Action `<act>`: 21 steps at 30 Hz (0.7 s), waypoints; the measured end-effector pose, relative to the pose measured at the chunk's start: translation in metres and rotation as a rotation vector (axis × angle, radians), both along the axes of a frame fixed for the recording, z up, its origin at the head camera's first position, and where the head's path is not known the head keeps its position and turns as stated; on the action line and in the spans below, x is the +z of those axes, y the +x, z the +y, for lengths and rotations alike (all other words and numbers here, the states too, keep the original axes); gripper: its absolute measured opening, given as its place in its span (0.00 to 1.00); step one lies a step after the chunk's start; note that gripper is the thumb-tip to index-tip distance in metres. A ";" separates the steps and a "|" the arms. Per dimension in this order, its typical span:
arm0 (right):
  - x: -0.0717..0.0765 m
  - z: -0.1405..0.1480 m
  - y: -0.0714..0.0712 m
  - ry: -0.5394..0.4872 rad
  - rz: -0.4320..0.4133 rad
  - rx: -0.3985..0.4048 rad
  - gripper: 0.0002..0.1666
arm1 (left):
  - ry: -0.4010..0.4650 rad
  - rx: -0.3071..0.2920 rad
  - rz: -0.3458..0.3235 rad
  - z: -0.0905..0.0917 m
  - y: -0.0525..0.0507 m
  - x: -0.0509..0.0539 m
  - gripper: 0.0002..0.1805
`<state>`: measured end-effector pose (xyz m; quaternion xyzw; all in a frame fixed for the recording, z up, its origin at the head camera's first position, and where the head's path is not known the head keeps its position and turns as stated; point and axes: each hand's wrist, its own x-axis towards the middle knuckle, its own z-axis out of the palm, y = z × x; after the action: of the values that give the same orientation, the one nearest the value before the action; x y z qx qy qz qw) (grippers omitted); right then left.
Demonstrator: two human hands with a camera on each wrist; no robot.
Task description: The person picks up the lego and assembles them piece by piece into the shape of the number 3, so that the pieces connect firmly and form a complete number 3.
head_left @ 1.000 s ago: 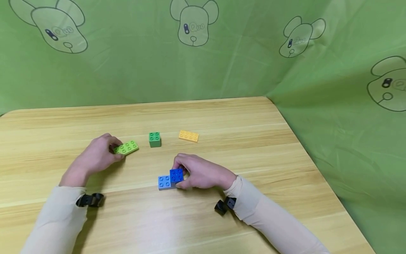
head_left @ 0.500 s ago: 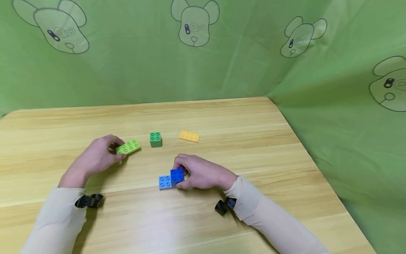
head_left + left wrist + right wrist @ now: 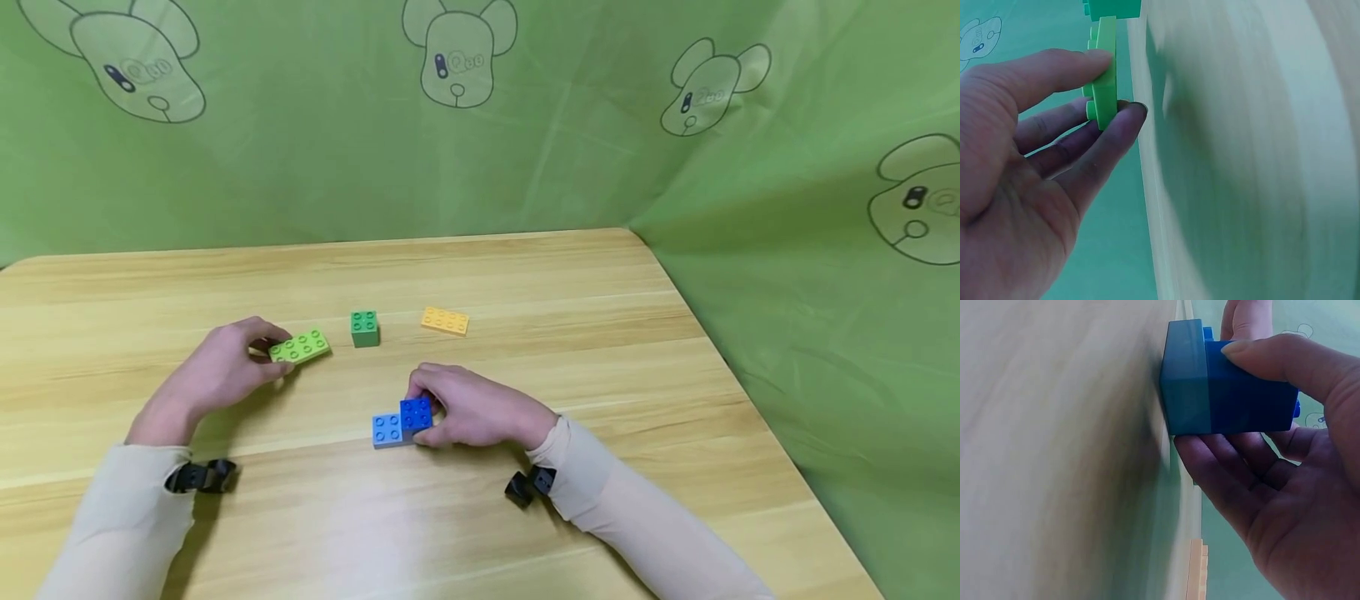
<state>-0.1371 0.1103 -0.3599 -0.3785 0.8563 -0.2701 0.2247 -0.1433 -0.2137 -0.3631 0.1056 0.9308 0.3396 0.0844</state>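
My left hand (image 3: pixel 221 371) pinches a lime-green flat toy brick (image 3: pixel 303 347) by its left end, between thumb and fingers. In the left wrist view the lime brick (image 3: pixel 1107 78) is tilted and looks held off the table. My right hand (image 3: pixel 480 407) grips a dark blue square brick (image 3: pixel 416 413), its thumb on one side and fingers on the other. That brick sits on the right half of a light blue brick (image 3: pixel 387 430), as the right wrist view confirms, where the light blue brick (image 3: pixel 1185 378) lies against the table.
A green square brick (image 3: pixel 365 329) stands just right of the lime one. Farther right lies a flat yellow-orange brick (image 3: pixel 446 321). The wooden table (image 3: pixel 570 317) ends at a green printed curtain (image 3: pixel 570 150) behind and on the right.
Both hands keep their holds and nearly their places. The left wrist has shifted slightly to the left, with the lime brick still between the fingers.
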 end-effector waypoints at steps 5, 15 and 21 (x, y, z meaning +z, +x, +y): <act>-0.001 0.000 0.000 0.001 -0.002 -0.002 0.17 | 0.043 0.001 0.003 -0.002 0.003 0.001 0.21; -0.002 -0.002 0.000 -0.004 0.000 0.000 0.17 | 0.099 -0.018 -0.014 -0.001 0.011 0.010 0.22; 0.000 -0.002 0.001 -0.004 -0.006 -0.009 0.17 | 0.118 -0.045 0.054 0.002 0.015 0.009 0.20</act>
<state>-0.1364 0.1081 -0.3602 -0.3742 0.8568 -0.2742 0.2252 -0.1285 -0.2120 -0.3544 0.1403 0.9085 0.3889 0.0606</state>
